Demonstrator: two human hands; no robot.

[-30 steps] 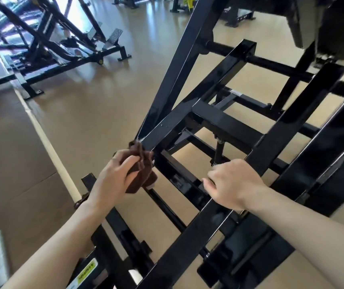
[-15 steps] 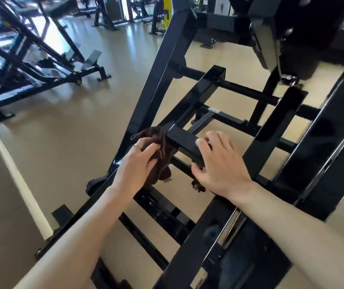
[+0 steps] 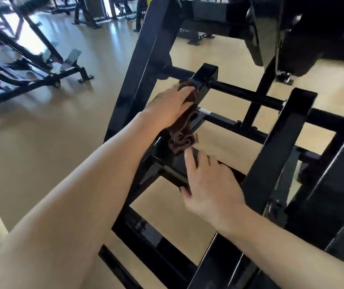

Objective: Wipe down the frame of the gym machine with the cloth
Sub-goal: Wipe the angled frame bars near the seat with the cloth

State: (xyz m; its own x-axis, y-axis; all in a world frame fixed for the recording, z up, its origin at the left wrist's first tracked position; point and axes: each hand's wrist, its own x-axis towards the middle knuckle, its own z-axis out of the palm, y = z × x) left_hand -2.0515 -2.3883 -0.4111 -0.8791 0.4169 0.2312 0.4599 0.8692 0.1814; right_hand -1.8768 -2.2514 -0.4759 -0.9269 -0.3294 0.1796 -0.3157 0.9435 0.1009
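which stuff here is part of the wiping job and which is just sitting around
Part of the job:
brown cloth
black machine frame
left hand, pressing the cloth to the frame
right hand, gripping a crossbar

Just around:
other gym machine on the floor at left
equipment at the far back

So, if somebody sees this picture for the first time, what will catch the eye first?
First the black frame, whose glossy slanted bars fill the middle and right of the view. Next the two bare arms reaching in from below: the left hand presses a brown cloth against a square bar near the centre, and the right hand holds a crossbar just below it. Behind, at upper left, another machine stands on the shiny tan floor.
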